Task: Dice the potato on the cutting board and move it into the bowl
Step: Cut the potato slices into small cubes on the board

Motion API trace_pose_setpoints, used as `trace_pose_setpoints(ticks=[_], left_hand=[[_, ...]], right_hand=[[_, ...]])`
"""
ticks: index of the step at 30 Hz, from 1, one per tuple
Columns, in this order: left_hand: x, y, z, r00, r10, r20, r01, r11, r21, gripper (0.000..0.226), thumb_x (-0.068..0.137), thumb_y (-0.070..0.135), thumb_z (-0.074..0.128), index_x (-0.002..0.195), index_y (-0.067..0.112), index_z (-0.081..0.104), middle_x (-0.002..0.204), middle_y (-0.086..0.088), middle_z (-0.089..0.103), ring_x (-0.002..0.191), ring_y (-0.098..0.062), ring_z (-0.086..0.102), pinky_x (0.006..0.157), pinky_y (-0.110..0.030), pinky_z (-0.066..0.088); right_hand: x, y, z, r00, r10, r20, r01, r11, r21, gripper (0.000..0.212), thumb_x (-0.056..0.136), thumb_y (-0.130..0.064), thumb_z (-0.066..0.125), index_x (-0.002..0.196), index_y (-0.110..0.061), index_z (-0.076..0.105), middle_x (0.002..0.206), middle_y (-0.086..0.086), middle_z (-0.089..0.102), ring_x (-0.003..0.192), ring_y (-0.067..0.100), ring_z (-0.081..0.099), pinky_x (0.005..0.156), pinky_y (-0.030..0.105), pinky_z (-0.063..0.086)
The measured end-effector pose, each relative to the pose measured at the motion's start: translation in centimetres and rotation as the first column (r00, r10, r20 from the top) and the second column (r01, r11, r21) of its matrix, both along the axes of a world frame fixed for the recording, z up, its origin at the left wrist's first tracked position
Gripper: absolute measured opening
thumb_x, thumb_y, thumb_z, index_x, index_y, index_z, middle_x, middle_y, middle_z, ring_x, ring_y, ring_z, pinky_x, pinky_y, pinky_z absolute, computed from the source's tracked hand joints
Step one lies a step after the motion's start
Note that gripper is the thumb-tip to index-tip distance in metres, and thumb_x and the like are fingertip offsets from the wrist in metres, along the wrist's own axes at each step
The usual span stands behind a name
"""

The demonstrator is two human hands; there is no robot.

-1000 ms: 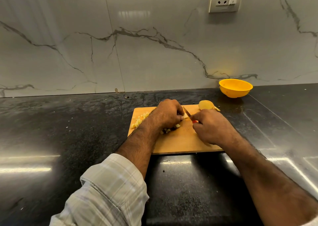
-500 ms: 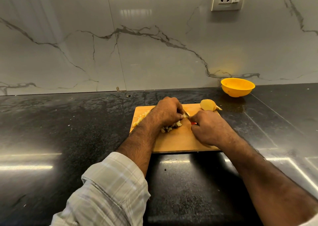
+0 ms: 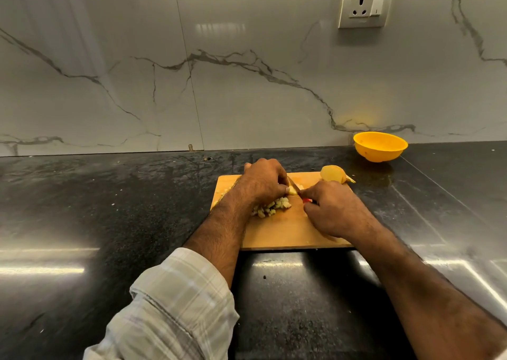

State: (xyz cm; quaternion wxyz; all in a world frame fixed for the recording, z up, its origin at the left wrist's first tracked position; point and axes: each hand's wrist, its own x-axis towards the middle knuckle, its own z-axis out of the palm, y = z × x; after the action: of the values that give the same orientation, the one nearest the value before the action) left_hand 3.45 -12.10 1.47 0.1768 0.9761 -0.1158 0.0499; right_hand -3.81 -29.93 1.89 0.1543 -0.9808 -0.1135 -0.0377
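A wooden cutting board point(image 3: 288, 236) lies on the black counter. My left hand point(image 3: 260, 182) curls over a small potato piece point(image 3: 292, 191) and holds it down on the board. My right hand point(image 3: 333, 209) grips a knife point(image 3: 293, 185) with a red handle; its blade sits against that piece. A heap of diced potato point(image 3: 271, 207) lies just below my left hand, and more dice show at the board's left edge point(image 3: 223, 193). A peeled potato half point(image 3: 333, 173) rests at the board's far right corner. The yellow bowl point(image 3: 380, 145) stands beyond it by the wall.
The black stone counter point(image 3: 109, 209) stretches wide to the left and right of the board. A marble backsplash with a wall socket point(image 3: 365, 4) rises behind. A checked sleeve covers my left forearm point(image 3: 175, 305).
The heap of dice below my left hand has grown. Both hands stay close together at the board's middle, with the knife working on the small piece.
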Motion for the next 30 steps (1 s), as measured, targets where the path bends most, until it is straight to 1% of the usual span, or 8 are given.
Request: trace_pose_setpoints(ticks=[3, 8, 11, 15, 21, 25, 27, 30], left_hand=[[-0.1, 0.0, 0.1, 1.0, 0.0, -0.007, 0.0, 1.0, 0.001, 0.007, 0.092, 0.034, 0.079, 0.096, 0.029, 0.081, 0.101, 0.014, 0.074, 0.107, -0.01, 0.061, 0.114, -0.056, 0.029], [-0.1, -0.1, 0.0, 1.0, 0.008, -0.03, -0.007, 1.0, 0.018, 0.005, 0.092, 0.035, 0.08, 0.094, 0.03, 0.081, 0.099, 0.016, 0.074, 0.107, -0.009, 0.061, 0.112, -0.055, 0.03], [-0.2, 0.0, 0.0, 1.0, 0.004, -0.022, -0.004, 1.0, 0.023, 0.006, 0.092, 0.036, 0.079, 0.094, 0.031, 0.081, 0.099, 0.017, 0.075, 0.107, -0.009, 0.061, 0.111, -0.054, 0.031], [0.0, 0.4, 0.2, 1.0, 0.003, -0.029, -0.003, 1.0, -0.004, 0.005, 0.092, 0.034, 0.077, 0.09, 0.031, 0.08, 0.097, 0.016, 0.074, 0.105, -0.009, 0.062, 0.111, -0.055, 0.034], [-0.3, 0.5, 0.4, 0.998, 0.007, -0.061, -0.007, 1.0, -0.001, 0.012, 0.092, 0.025, 0.072, 0.088, 0.032, 0.081, 0.104, 0.019, 0.073, 0.113, -0.009, 0.057, 0.108, -0.054, 0.025], [-0.4, 0.6, 0.3, 0.997, 0.007, -0.078, -0.01, 0.999, -0.034, 0.018, 0.091, 0.021, 0.069, 0.09, 0.034, 0.08, 0.107, 0.019, 0.073, 0.114, -0.009, 0.056, 0.107, -0.052, 0.024], [-0.4, 0.9, 0.3, 0.999, 0.015, -0.041, -0.019, 0.996, -0.085, 0.02, 0.09, 0.019, 0.067, 0.092, 0.035, 0.079, 0.105, 0.02, 0.072, 0.111, -0.009, 0.058, 0.106, -0.051, 0.024], [-0.2, 1.3, 0.3, 0.999, 0.028, 0.035, -0.023, 0.989, -0.148, 0.02, 0.09, 0.017, 0.066, 0.096, 0.034, 0.074, 0.101, 0.018, 0.07, 0.107, -0.009, 0.06, 0.102, -0.047, 0.023]], right_hand=[[0.0, 0.5, 0.2, 0.999, 0.006, -0.036, -0.009, 0.998, -0.068, 0.039, 0.097, -0.032, 0.06, 0.134, -0.025, 0.069, 0.121, -0.003, 0.072, 0.102, 0.018, 0.064, 0.089, 0.037, 0.06], [0.7, 1.7, 0.2, 0.998, -0.007, -0.063, 0.001, 0.996, -0.085, 0.035, 0.098, -0.031, 0.06, 0.131, -0.023, 0.067, 0.119, 0.0, 0.07, 0.104, 0.02, 0.064, 0.092, 0.041, 0.06], [0.5, 1.1, -0.1, 1.0, -0.017, -0.013, 0.017, 0.998, -0.06, 0.034, 0.1, -0.034, 0.056, 0.129, -0.023, 0.071, 0.114, -0.001, 0.072, 0.096, 0.017, 0.064, 0.086, 0.037, 0.061], [-0.2, 0.6, 0.0, 1.0, 0.005, 0.006, -0.005, 1.0, -0.016, 0.038, 0.1, -0.033, 0.056, 0.135, -0.024, 0.069, 0.109, -0.002, 0.072, 0.088, 0.014, 0.062, 0.073, 0.032, 0.058], [0.1, 1.9, 0.3, 0.998, 0.012, -0.061, -0.017, 0.996, -0.085, 0.038, 0.099, -0.033, 0.061, 0.136, -0.024, 0.065, 0.123, -0.001, 0.07, 0.106, 0.019, 0.063, 0.091, 0.038, 0.059], [0.5, 1.7, 0.0, 0.998, 0.005, -0.066, -0.008, 0.999, -0.042, 0.039, 0.1, -0.034, 0.059, 0.136, -0.024, 0.067, 0.124, -0.001, 0.07, 0.104, 0.018, 0.064, 0.091, 0.038, 0.06], [0.2, 1.2, 0.0, 1.0, 0.013, -0.016, -0.013, 1.0, -0.027, 0.039, 0.101, -0.033, 0.056, 0.137, -0.024, 0.067, 0.124, -0.001, 0.071, 0.102, 0.017, 0.063, 0.089, 0.036, 0.059], [-0.4, 0.8, 0.1, 0.999, 0.015, 0.036, -0.016, 0.999, 0.028, 0.044, 0.101, -0.034, 0.055, 0.143, -0.025, 0.063, 0.133, -0.002, 0.068, 0.107, 0.017, 0.062, 0.092, 0.037, 0.058]])
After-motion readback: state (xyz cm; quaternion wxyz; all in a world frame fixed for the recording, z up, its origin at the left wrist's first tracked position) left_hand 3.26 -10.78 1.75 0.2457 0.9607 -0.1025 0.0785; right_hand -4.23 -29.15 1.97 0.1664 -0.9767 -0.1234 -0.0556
